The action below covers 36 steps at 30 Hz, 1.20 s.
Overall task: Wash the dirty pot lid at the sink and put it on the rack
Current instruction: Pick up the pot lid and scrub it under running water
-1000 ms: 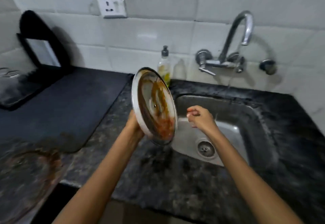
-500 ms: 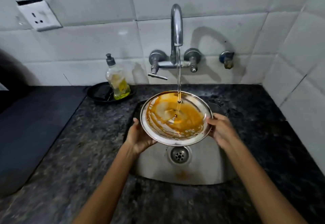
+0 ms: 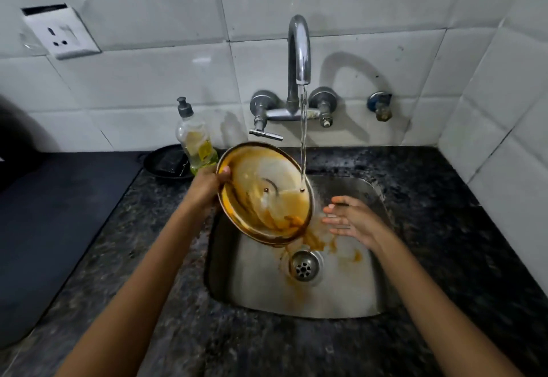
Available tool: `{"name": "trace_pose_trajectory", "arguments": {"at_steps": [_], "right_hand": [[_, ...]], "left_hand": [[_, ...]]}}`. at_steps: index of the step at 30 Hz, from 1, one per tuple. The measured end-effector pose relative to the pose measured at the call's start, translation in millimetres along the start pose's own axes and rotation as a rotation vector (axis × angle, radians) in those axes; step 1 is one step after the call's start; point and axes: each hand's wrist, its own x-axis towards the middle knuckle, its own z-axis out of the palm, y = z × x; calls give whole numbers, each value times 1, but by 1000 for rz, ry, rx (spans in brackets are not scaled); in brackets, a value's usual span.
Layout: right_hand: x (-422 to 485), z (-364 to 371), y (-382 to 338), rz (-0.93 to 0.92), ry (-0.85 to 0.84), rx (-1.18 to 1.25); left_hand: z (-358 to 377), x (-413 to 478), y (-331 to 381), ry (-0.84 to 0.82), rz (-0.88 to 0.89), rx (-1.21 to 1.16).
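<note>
One pot lid (image 3: 264, 193), one soap bottle (image 3: 194, 139), one tap (image 3: 299, 59), two hands: left (image 3: 204, 188), right (image 3: 353, 219).

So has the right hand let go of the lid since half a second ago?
Yes. The right hand has come off the pot lid and hangs open to its right, above the sink; before, it gripped the rim under the faucet.

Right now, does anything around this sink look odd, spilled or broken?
Yes. The wall socket hangs crooked, with a dark gap above its plate. Orange sauce has run off the tilted pot lid held by the left hand and streaks the sink near the drain.
</note>
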Motion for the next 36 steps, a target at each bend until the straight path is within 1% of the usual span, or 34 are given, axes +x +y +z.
{"name": "trace_pose_trajectory", "arguments": {"at_steps": [3,4,6,8,10,12,14,16,18,19,20,22,23,24,26,27,30,31,32,33,35,36], "right_hand": [[1,13,0,-13,-25,-75],[3,16,0,-24,-32,-85],[2,19,-2,-58,-33,-109],[0,21,-5,-138,-4,-125],[-3,18,-8,-253,50,-145],[-9,15,-12,-395,148,-283],[-20,16,-13,-530,196,-522],[-34,24,-5,-656,205,-870],[-40,39,12,-823,268,-1266],[-40,48,19,-843,255,-1388],[-37,57,24,-802,173,-1429],[-21,74,31,-720,-70,-1397],[-8,80,32,-703,-154,-1390],[5,82,30,-718,-188,-1391],[34,75,24,-746,-173,-1400],[45,66,21,-737,-120,-1432],[61,34,27,-656,172,-1541],[57,32,33,-631,205,-1549],[51,35,41,-607,179,-1544],[43,46,46,-618,117,-1525],[39,67,48,-671,-4,-1470],[43,72,44,-700,-28,-1433]], "left_hand": [[-25,1,15,153,220,344],[-32,2,19,209,286,419],[-40,0,24,319,364,457],[-44,4,15,369,360,357],[-37,9,-7,346,271,124],[-20,11,-33,302,126,-105],[4,8,-57,256,-65,-305],[28,4,-77,205,-231,-466],[47,0,-87,153,-301,-553],[55,-2,-88,147,-313,-576],[62,-3,-88,155,-326,-602],[72,-4,-88,165,-339,-620],[75,-3,-88,145,-329,-611],[77,-2,-88,116,-315,-603],[77,2,-86,85,-285,-572],[75,3,-84,89,-264,-552],[63,7,-87,141,-204,-493],[58,8,-89,158,-193,-488],[57,10,-91,166,-199,-486],[57,11,-93,180,-203,-481],[67,7,-91,168,-217,-460],[74,5,-91,156,-225,-450]]}}
